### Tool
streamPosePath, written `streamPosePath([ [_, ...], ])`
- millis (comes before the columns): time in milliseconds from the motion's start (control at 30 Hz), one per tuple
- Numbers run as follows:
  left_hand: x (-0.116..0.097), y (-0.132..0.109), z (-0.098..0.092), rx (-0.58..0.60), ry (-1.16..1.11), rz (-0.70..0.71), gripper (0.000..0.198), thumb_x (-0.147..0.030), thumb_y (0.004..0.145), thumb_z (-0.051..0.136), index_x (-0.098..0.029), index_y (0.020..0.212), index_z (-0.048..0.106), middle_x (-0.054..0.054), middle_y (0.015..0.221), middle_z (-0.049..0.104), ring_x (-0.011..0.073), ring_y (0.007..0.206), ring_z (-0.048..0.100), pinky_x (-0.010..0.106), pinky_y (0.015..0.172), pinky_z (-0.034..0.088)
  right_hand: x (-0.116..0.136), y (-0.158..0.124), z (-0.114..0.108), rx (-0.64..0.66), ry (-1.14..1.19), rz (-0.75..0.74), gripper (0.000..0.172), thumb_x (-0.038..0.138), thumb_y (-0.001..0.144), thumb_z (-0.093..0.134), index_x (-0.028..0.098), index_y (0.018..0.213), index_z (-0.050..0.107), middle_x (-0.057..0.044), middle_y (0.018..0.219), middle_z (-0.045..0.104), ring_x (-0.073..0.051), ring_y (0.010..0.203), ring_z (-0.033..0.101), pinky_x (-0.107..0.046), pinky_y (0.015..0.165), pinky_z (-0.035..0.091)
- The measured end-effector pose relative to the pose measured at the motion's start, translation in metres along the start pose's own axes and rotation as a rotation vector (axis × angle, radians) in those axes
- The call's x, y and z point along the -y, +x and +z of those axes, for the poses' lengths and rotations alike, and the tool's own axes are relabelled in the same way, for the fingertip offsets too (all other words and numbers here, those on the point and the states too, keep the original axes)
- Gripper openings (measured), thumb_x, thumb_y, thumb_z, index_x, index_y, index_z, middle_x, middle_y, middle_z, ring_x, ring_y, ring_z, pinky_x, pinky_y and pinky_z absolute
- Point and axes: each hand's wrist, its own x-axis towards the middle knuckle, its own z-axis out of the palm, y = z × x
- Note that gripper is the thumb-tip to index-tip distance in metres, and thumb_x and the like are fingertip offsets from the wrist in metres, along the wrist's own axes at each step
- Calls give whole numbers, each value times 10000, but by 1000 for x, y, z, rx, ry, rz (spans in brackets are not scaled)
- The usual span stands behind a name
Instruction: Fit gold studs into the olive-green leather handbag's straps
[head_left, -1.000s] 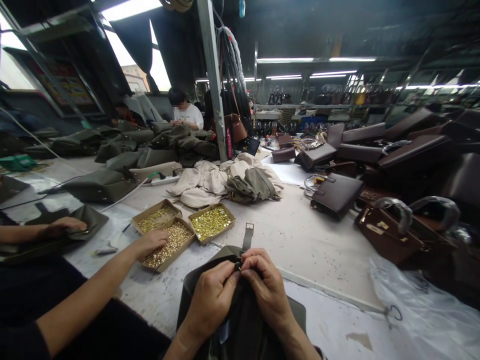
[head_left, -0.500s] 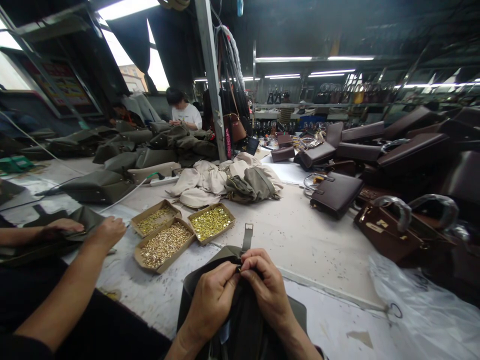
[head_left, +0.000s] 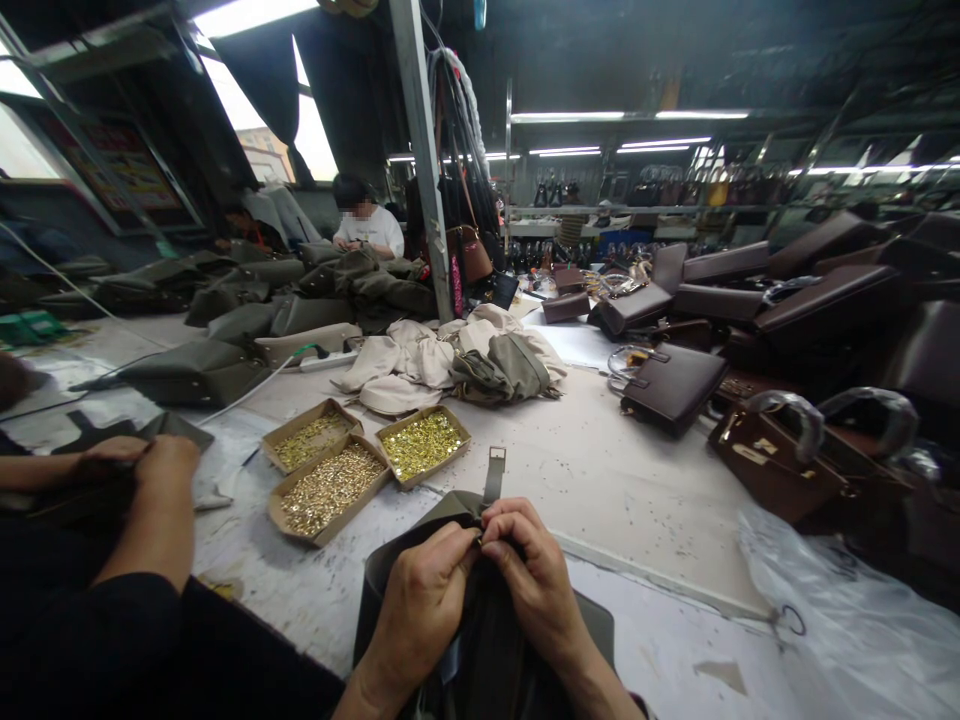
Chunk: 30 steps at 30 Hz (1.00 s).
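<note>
A dark olive bag point(head_left: 598, 622) lies at the front edge of the table, below my two hands. My left hand point(head_left: 427, 590) pinches its upper edge from the left, thumb against forefinger. From the right my right hand point(head_left: 529, 570) grips the same edge, its fingertips almost touching the left ones. Something small and metallic shows between the fingertips, too small to name. Just beyond the fingers a strap with a buckle point(head_left: 496, 472) sticks up from the bag.
Three cardboard trays of small gold metal parts point(head_left: 330, 490) stand left of centre. Beige and olive cloth pieces point(head_left: 420, 360) lie behind them. Brown bags point(head_left: 675, 385) and clear plastic point(head_left: 840, 600) are at right. A co-worker's hands point(head_left: 161, 465) are at left.
The co-worker's nearer hand has moved left and down to the other hand, at the olive piece there. My own hands have barely moved.
</note>
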Motion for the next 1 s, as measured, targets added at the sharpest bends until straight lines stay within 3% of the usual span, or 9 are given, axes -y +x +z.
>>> streamPosePath([
  [367,-4,-2,4,-83,182,171,302,-97,996,393,-182,819,624,24,719,600,131,632,604,211,600,453,2,-1,3,-62,-43,-24,156,103,940,585,241,877,619,-22,1042,621,-170,1034,606,-273,924,470],
  [467,-4,-2,3,-72,187,209,296,-107,1003,409,-183,788,598,24,718,606,134,632,607,217,593,446,-1,-3,4,-133,-74,-50,189,91,934,594,264,1001,630,-19,1047,629,-169,1040,608,-269,908,488],
  [767,-6,-3,4,-96,70,147,241,-145,999,485,-190,822,642,24,733,668,142,655,664,221,594,489,-3,-8,5,-118,-205,-110,233,81,926,632,266,1053,695,-42,1094,648,-179,1045,638,-275,910,527],
  [900,-11,-2,-7,-113,10,159,191,-122,961,541,-213,969,708,27,886,753,150,813,734,217,753,576,-3,-12,4,-135,-205,-162,210,64,915,651,264,970,684,-27,1074,656,-164,1010,651,-257,876,535],
  [1000,-14,0,-26,-222,-2,138,204,-145,943,579,-239,1057,720,23,1036,773,162,961,743,249,903,584,-4,-16,0,-74,-196,-243,268,47,952,587,286,1049,657,-14,1071,686,-143,959,669,-246,825,545],
])
